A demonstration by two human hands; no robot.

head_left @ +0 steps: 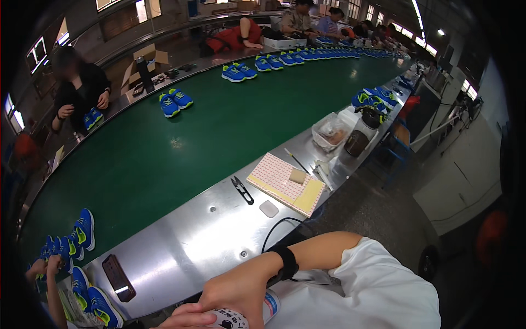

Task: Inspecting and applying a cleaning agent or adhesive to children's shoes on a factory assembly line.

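Note:
My right hand [241, 288], its wrist in a black band, curls around a white cylindrical container [271, 305] with blue and red print at the lower edge. A white surface with black print [231, 319] shows beneath the fingers, perhaps the same container's end. Only some fingers of my left hand [189, 319] come into view; they are bent against that white surface, and the rest is cut off. Nearest to the hands on the metal ledge [192, 257] lie a dark phone [119, 278], black thread snips [242, 190] and a pale rounded block [269, 209].
A green conveyor belt [208, 142] carries pairs of blue sneakers [175, 102]. More sneakers [97, 301] and a co-worker's hands [53, 264] are at lower left. Pink-patterned sheets [287, 183], a plastic tub [329, 132] and a jug [361, 134] occupy the ledge. Another person [79, 88] handles sneakers across the belt.

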